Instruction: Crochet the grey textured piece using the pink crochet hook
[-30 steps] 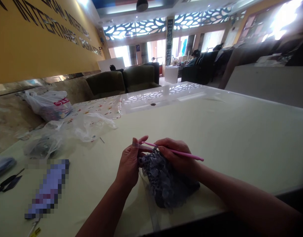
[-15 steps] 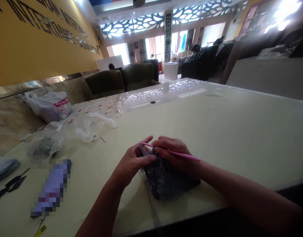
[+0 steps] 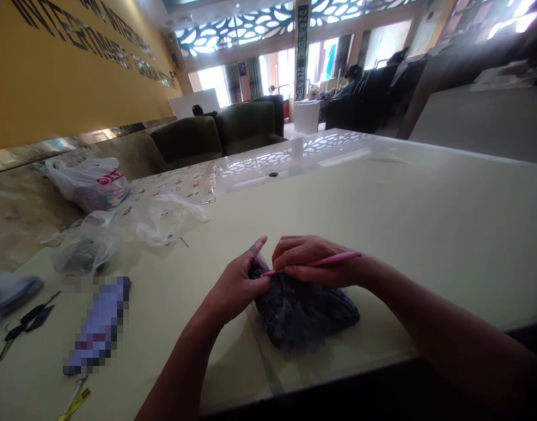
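Note:
A dark grey-blue crocheted piece [image 3: 301, 316] with a ruffled, fuzzy surface rests near the table's front edge. My left hand [image 3: 242, 278] pinches its upper left edge, thumb on top, with the index finger raised and a sheer grey ribbon-like yarn [image 3: 258, 255] over it. The yarn also trails down below the piece to the table edge. In my right hand [image 3: 309, 257] is a pink crochet hook [image 3: 333, 259], held from above with its tip at the piece beside my left thumb. The hook's very end is hidden in the material.
On the left of the table [image 3: 404, 234] lie keys [image 3: 29, 321], a blurred-out purplish object [image 3: 99, 327] and thin plastic bags [image 3: 90, 245]. A filled white carrier bag [image 3: 93, 184] stands by the wall. Beyond are dark armchairs [image 3: 250, 126] and a seated person [image 3: 351, 79].
The hook's tip has come down from the raised yarn near my left index finger to the piece's edge by the thumb. My right hand has tilted the hook's handle end upward.

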Demonstrator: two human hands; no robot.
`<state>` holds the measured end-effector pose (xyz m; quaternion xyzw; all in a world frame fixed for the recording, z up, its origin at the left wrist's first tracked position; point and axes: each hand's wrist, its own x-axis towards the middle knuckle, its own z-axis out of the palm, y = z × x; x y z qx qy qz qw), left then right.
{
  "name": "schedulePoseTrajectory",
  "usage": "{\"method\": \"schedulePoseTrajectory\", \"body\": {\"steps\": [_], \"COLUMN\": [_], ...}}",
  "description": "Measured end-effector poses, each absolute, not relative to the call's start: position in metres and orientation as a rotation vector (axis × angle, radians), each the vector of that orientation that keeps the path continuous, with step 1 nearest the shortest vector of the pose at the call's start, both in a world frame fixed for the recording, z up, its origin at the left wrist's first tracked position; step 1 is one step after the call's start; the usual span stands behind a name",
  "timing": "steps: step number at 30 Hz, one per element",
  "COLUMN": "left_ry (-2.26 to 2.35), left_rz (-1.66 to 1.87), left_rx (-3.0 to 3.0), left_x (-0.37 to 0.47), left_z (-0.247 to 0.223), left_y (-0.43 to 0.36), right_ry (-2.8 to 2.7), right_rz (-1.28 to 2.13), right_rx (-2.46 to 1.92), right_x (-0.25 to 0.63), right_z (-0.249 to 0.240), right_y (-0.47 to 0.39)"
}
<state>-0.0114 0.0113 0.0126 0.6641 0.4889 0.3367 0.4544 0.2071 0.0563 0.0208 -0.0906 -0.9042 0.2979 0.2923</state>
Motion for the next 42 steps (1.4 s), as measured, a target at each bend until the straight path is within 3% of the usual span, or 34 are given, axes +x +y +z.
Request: {"method": "schedulePoseTrajectory", "body": {"steps": [13, 28, 35, 42], "left_ry": [1.447, 1.615, 1.514, 0.913], "left_rz": [0.902, 1.081, 1.28, 1.058], "left_rx": [1.807, 2.291, 1.409, 0.821], "left_x": [-0.008, 0.003, 0.017, 0.004], "left_z": [0.005, -0.016, -0.015, -0.012], "left_y": [0.013, 0.012, 0.009, 0.015], "right_ry": [-2.454, -2.611, -2.445, -2.259], "right_rz": [0.694, 0.205, -0.356, -0.551], "right_rx": [-0.378, -0.797, -0.925, -0.447], "right_x": [0.204, 0.187, 0.168, 0.18], "right_z": [0.015, -0.001, -0.019, -0.02], "right_y": [0.05, 0.041, 0.034, 0.046]}}
